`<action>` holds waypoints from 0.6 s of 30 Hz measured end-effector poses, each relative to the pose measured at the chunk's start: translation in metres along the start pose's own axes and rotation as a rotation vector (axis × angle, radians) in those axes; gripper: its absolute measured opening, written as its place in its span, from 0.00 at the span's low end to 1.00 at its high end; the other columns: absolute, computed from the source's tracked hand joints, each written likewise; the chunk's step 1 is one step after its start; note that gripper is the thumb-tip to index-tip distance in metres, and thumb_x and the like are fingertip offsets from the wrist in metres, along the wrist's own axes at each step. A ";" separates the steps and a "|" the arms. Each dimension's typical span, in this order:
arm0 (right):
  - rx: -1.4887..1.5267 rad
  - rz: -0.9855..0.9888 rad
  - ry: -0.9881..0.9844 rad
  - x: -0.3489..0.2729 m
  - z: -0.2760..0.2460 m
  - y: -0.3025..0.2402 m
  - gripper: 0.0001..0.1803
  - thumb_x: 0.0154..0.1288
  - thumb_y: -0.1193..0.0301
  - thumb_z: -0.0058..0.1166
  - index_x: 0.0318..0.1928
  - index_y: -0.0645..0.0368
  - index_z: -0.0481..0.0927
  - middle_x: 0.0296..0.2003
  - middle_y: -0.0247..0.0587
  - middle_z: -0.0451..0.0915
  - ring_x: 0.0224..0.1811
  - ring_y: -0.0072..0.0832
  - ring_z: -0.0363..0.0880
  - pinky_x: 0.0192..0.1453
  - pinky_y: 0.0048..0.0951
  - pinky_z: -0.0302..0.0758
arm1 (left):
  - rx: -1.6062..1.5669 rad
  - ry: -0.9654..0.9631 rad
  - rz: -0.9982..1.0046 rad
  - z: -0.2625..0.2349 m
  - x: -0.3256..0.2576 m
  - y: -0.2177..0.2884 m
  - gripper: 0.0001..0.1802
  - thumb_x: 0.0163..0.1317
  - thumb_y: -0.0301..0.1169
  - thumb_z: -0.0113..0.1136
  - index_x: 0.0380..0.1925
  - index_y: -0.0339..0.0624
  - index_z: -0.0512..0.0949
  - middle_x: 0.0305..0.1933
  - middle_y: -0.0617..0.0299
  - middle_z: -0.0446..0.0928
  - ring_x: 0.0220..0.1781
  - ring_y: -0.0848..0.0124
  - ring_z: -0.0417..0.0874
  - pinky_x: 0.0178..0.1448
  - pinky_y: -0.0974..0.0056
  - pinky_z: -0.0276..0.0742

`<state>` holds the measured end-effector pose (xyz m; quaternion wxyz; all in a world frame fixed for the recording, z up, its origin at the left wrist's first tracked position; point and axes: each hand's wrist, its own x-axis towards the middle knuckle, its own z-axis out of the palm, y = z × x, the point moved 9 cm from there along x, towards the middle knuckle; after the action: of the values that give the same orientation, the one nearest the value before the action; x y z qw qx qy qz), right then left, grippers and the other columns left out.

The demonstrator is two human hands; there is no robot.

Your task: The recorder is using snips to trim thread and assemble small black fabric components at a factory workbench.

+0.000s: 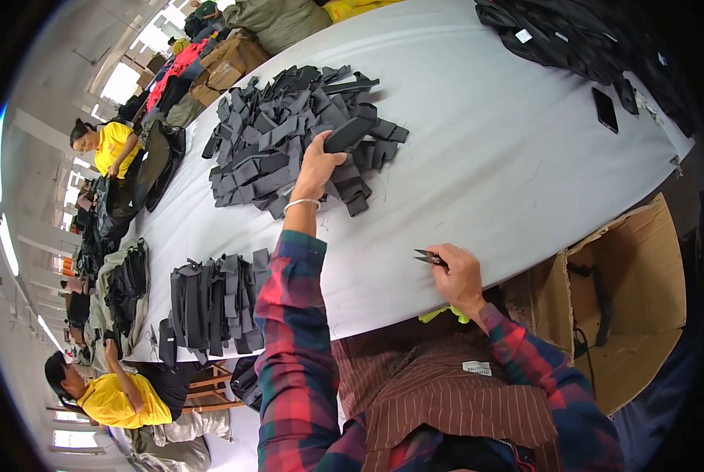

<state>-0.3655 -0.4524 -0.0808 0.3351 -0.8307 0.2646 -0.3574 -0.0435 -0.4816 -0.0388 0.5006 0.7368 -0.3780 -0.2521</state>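
From the head camera I see my left hand [318, 164] stretched far out, grip clenched on one dark fabric strip [349, 134] at the loose pile [297, 138] on the white worktop [485, 157]. My right hand [460, 275] waits near, grasping small thread snips [429, 257] — picking looks underway; trimming likely needs the strip brought near.
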 end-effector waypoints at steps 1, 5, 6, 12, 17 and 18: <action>0.025 0.017 0.024 0.000 -0.002 0.003 0.11 0.51 0.78 0.54 0.38 0.56 0.78 0.29 0.40 0.79 0.32 0.41 0.77 0.37 0.38 0.71 | 0.004 -0.020 -0.010 -0.001 -0.007 0.005 0.38 0.46 0.26 0.64 0.62 0.44 0.67 0.57 0.50 0.75 0.59 0.50 0.75 0.62 0.59 0.69; 0.115 0.050 0.049 0.002 -0.001 0.002 0.10 0.53 0.78 0.53 0.38 0.57 0.78 0.30 0.41 0.80 0.30 0.43 0.76 0.35 0.38 0.72 | 0.486 0.061 0.072 -0.022 -0.026 0.025 0.35 0.49 0.28 0.63 0.62 0.42 0.67 0.56 0.51 0.74 0.59 0.50 0.74 0.64 0.39 0.62; 0.102 0.070 0.064 0.001 -0.006 0.012 0.10 0.53 0.78 0.53 0.38 0.57 0.78 0.30 0.41 0.80 0.30 0.43 0.76 0.35 0.38 0.72 | 0.879 0.134 0.164 0.005 -0.038 0.059 0.31 0.51 0.30 0.63 0.58 0.42 0.69 0.54 0.53 0.74 0.59 0.50 0.73 0.58 0.23 0.55; 0.144 0.085 0.051 0.002 0.000 0.008 0.09 0.55 0.80 0.52 0.38 0.61 0.78 0.27 0.43 0.80 0.28 0.35 0.79 0.33 0.28 0.73 | 0.414 0.193 0.212 -0.002 -0.020 0.068 0.32 0.51 0.25 0.64 0.59 0.37 0.67 0.43 0.58 0.75 0.49 0.61 0.78 0.52 0.54 0.72; 0.194 0.145 0.080 -0.002 -0.002 0.018 0.08 0.55 0.77 0.54 0.37 0.58 0.79 0.29 0.44 0.80 0.30 0.44 0.78 0.34 0.36 0.73 | -0.794 0.215 -0.080 -0.004 0.000 0.054 0.26 0.58 0.17 0.55 0.59 0.39 0.71 0.28 0.67 0.70 0.23 0.79 0.62 0.23 0.70 0.57; 0.183 0.137 0.074 -0.001 -0.002 0.016 0.08 0.55 0.77 0.54 0.37 0.59 0.79 0.29 0.44 0.80 0.30 0.44 0.78 0.34 0.36 0.73 | -0.790 0.218 -0.072 -0.008 0.003 0.053 0.26 0.58 0.17 0.55 0.59 0.39 0.71 0.28 0.67 0.70 0.23 0.79 0.62 0.23 0.70 0.57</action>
<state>-0.3713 -0.4626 -0.0917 0.4230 -0.7628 0.2992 -0.3869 -0.0520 -0.4906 0.0130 0.7732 0.5229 -0.1709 -0.3155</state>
